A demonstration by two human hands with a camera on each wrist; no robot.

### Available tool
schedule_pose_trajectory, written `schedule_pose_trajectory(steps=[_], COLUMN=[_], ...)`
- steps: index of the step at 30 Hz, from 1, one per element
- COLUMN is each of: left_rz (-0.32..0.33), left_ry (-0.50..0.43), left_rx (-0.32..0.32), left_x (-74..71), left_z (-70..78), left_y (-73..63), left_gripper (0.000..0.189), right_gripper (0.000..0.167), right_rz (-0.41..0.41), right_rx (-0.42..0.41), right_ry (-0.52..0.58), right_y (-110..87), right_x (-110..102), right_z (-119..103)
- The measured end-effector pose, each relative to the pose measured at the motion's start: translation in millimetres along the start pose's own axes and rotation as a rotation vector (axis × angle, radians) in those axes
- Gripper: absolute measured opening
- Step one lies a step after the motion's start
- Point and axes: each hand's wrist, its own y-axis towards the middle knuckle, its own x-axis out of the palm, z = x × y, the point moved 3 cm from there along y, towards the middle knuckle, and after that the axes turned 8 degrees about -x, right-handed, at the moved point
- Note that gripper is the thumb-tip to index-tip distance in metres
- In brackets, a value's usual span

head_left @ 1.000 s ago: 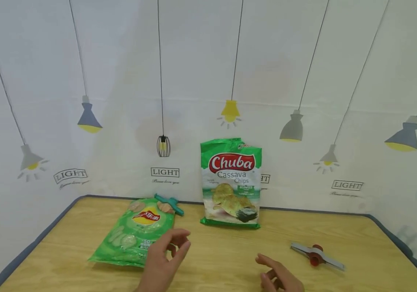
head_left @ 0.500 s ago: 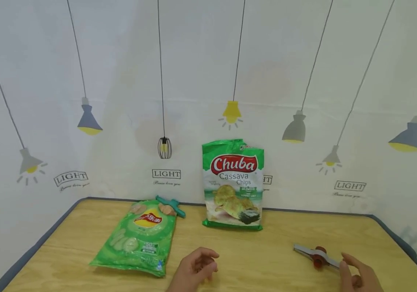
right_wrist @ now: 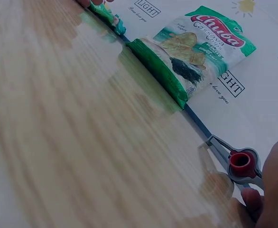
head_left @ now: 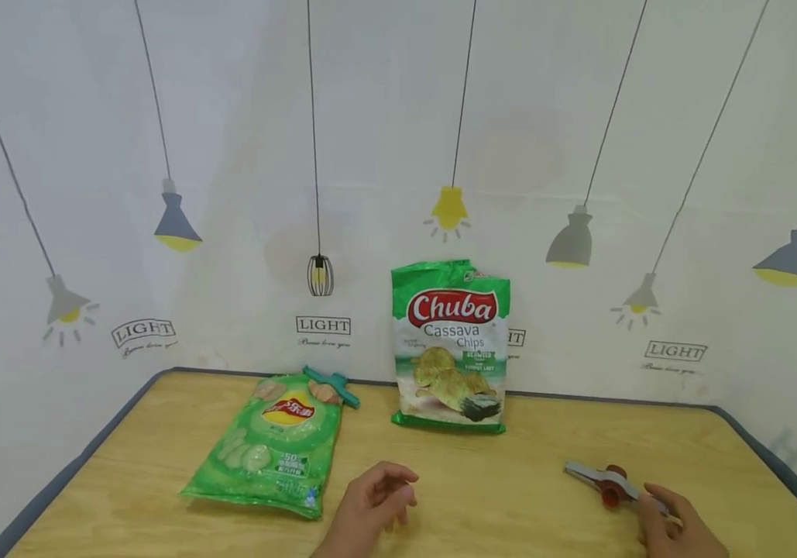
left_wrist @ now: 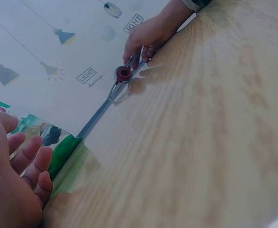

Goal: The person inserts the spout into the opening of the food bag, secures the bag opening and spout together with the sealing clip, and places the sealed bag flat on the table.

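Note:
My right hand [head_left: 680, 523] pinches the right end of a grey bag clip [head_left: 589, 471] that has a dark red round spout [head_left: 610, 496] at its middle. In the right wrist view the spout [right_wrist: 242, 164] faces the camera, and a shadow falls on the table beside the clip. My left hand [head_left: 370, 504] hovers over the table with fingers loosely curled and holds nothing. Left of it lies a green chip bag [head_left: 266, 449], a teal bag clip [head_left: 331, 385] at its top right corner. A green and white Chuba cassava chips bag [head_left: 450, 349] stands upright at the back.
The wooden table [head_left: 496, 488] has a dark blue edge band [head_left: 621, 401]. Directly behind it rises a white backdrop [head_left: 370, 155] printed with hanging lamps, and the Chuba bag leans on it. The backdrop also runs along both sides.
My right hand has moved right to the grey bag clip and now pinches its end. My left hand has moved right, away from the green chip bag, and lower.

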Motion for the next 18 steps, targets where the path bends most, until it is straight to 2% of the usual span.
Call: schedule_pose_trajectory(steps=[5, 12, 18], left_rz=[0.002, 0.012, 0.009], left_ry=[-0.013, 0.000, 0.015], left_rx=[-0.018, -0.024, -0.023], left_x=[-1.5, -2.0, -1.9], left_z=[0.2, -1.2, 0.0], left_y=[1.9, 4.0, 4.3], left_gripper=[0.033, 0.031, 0.029], right_gripper=[0.064, 0.046, 0.045], right_rz=[0.128, 0.136, 0.108], right_rx=[-0.030, 0.002, -0.003], right_ry=[0.009, 0.051, 0.065], right_y=[-7.4, -3.2, 4.6], right_x=[3, 9, 10], right_z=[-11, -3, 2])
